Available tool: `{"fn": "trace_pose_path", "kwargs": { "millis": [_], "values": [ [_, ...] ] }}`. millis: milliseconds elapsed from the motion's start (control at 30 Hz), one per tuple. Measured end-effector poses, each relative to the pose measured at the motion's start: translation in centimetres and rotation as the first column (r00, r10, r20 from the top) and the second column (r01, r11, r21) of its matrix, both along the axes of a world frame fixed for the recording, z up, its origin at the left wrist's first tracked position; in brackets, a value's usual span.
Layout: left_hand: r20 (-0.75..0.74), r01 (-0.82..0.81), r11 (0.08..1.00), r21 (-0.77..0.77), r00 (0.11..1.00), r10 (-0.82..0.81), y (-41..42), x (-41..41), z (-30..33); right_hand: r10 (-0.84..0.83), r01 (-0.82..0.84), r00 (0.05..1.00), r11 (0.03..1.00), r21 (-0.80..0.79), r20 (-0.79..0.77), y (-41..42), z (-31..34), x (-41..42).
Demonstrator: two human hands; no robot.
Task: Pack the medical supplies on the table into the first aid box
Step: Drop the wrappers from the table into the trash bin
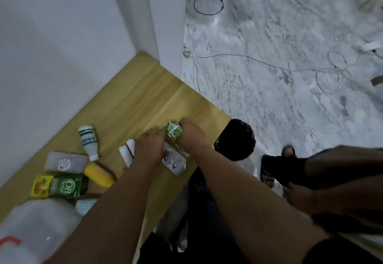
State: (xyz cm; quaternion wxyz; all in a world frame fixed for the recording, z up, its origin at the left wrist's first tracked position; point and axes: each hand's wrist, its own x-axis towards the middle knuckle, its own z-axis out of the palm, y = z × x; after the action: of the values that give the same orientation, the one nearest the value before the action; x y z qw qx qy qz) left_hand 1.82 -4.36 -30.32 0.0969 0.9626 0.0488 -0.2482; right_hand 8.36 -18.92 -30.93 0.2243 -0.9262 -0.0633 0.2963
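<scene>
Stretching across the right half of the view is a pale marbled floor (279, 66) strewn with thin cables (331, 70); beside it a white wall (62, 35) meets the far edge of the wooden worktop (132, 97), which runs at a slant from the lower left to a corner near a round black bin (235, 139) just off its edge; at the lower left corner a white first aid box (35, 228) with a red mark sits blurred and close to the camera, and whether it is open cannot be told; a second person's dark sleeve (335, 182) and sandalled foot (269, 170) show at the right; near the box lie a green and yellow carton (60, 186), a grey packet with a round label (65, 162), a yellow tube (99, 174) touching the carton's corner, and a white bottle with green stripes (89, 141) on its side; a light blue mask (85, 205) peeks out below the carton; a white roll (127, 152) lies just beside the left hand (149, 147), which rests palm down with fingers spread loosely, and whether it grips anything cannot be told; the right hand (190, 133) is closed around a green crumpled packet (174, 132), held above a clear plastic pouch (174, 161) lying on the worktop between the two wrists.
</scene>
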Motion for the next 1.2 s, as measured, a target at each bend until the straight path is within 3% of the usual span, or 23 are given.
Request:
{"fn": "trace_pose_path", "kwargs": {
  "millis": [233,467,700,933,1200],
  "values": [
    [-0.092,-0.071,0.978,-0.197,0.994,0.053,-0.7,1.2,0.4,-0.083,0.084,0.993,0.996,0.005,-0.081,-3.8,0.1,0.8],
    [0.018,0.07,0.959,-0.274,0.998,-0.068,-8.8,7.2,4.4,-0.386,0.386,0.922,0.917,0.097,-0.019,-13.8,2.6,1.3],
    [0.02,0.252,0.926,-0.279,0.966,-0.257,-20.9,12.7,4.7,-0.605,0.606,0.795,0.794,0.046,-0.034,-24.4,2.6,1.9],
    [-0.025,0.263,0.921,-0.288,0.959,-0.282,-28.9,15.5,-0.1,-0.666,0.667,0.734,0.744,-0.043,-0.132,-30.0,-1.0,5.0],
    [-0.086,0.233,0.939,-0.254,0.961,-0.262,-31.3,17.3,-4.6,-0.567,0.561,0.798,0.823,-0.091,-0.204,-32.4,-3.6,7.3]
  ]
}}
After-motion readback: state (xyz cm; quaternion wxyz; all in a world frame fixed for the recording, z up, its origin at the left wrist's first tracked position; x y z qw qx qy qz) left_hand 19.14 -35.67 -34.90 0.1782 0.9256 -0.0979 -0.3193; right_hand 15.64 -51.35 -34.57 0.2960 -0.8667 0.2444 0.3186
